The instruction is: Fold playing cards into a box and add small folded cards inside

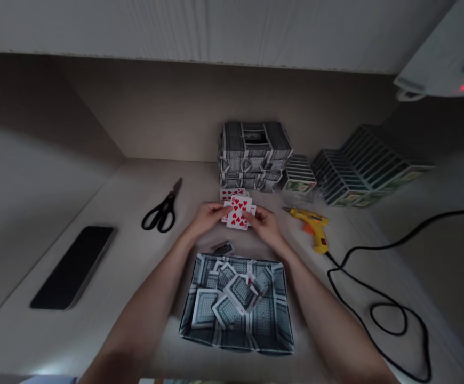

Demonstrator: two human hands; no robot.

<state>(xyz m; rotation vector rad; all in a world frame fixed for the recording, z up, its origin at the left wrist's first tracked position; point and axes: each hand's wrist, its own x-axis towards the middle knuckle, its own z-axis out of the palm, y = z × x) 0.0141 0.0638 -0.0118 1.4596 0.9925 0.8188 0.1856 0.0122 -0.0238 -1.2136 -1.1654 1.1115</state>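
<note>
Between them, my left hand [210,217] and my right hand [264,221] hold playing cards [238,214], with a ten of hearts facing up on top of a second card set crosswise. Both thumbs press on the card faces, and the fingers are closed behind. Just beyond lies another red-suited card [234,192] on the table. Nearer to me, between my forearms, is an open box [190,314] built of patterned cards, with several loose cards [240,293] inside. A small dark piece [223,248] rests behind the box; I cannot make out its kind.
Behind my hands stands a stack of boxes made of cards [256,154]. Packs of cards [348,176] are piled at the back right. A yellow glue gun [314,229] with a black cord [376,290] lies right. Scissors [163,210] and a phone [72,268] lie left.
</note>
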